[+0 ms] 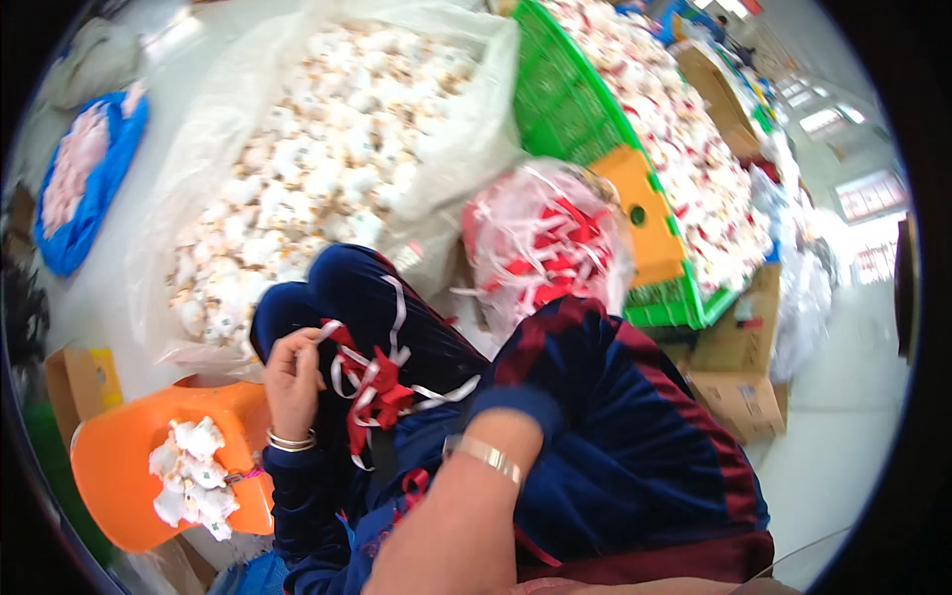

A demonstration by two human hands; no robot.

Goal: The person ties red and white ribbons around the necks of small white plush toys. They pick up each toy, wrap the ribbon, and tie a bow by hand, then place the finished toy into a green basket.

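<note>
**Fingers on ribbon, lap work**

Fingers [309, 342] of left hand [293, 382] pinched together on a white ribbon strand [332, 329], drawn up from the red-and-white ribbon bundle [375, 389] lying across the lap on dark blue trousers [357, 288]. Best handled, by judgement, with a light pull along the strand's length, bundle kept flat on the thigh to avoid tangling the loose tails.

Left wrist bent, bangles [291, 440] showing, palm turned inward toward the knee. Right hand hidden beyond the sleeve; only the forearm with a metal bracelet [483, 456] visible, reaching forward and down; fingers' state cannot be told.

Just left: orange stool [119, 466] carrying small white plush toys [193, 478]. Ahead: clear bag of ribbons [545, 238], large sack of white toys [317, 159], green crate [565, 109].
</note>
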